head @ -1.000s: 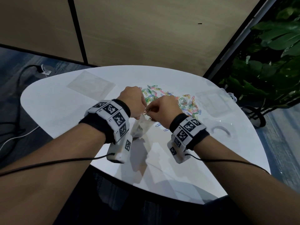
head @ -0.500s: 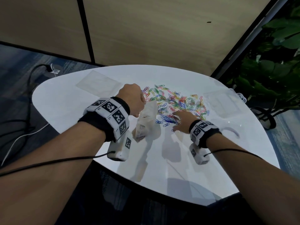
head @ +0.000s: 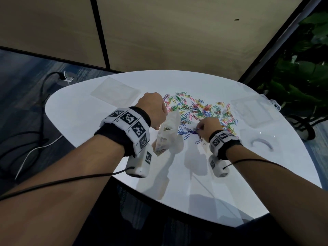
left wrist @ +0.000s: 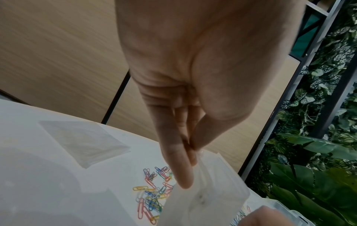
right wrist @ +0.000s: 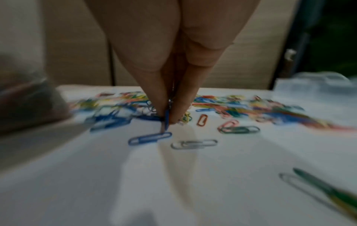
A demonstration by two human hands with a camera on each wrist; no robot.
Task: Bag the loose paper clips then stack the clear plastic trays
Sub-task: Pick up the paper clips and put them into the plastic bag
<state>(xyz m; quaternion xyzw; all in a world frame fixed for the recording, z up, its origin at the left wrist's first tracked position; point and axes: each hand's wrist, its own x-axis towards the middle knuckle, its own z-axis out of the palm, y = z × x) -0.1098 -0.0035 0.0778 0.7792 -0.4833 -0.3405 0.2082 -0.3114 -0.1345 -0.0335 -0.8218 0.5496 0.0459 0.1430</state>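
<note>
A spread of coloured paper clips (head: 204, 110) lies on the white table (head: 88, 121). My left hand (head: 154, 110) pinches the top edge of a clear plastic bag (head: 167, 134) that holds several clips and hangs down to the table; the left wrist view shows thumb and fingers (left wrist: 181, 168) clamped on the bag (left wrist: 208, 198). My right hand (head: 209, 126) is at the near edge of the pile, pinching a blue paper clip (right wrist: 166, 120) between its fingertips (right wrist: 179, 110). A clear plastic tray (head: 253, 110) sits at the right of the pile.
A flat clear bag (head: 115, 91) lies at the far left of the table. A clear round piece (head: 260, 142) rests near the right edge. Loose clips (right wrist: 193, 143) lie in front of my right hand. Cables (head: 35, 148) run over the floor on the left; plants (head: 301, 77) stand at the right.
My right hand left the bag's mouth, went right to the pile and now pinches a blue clip. My left hand has kept hold of the bag.
</note>
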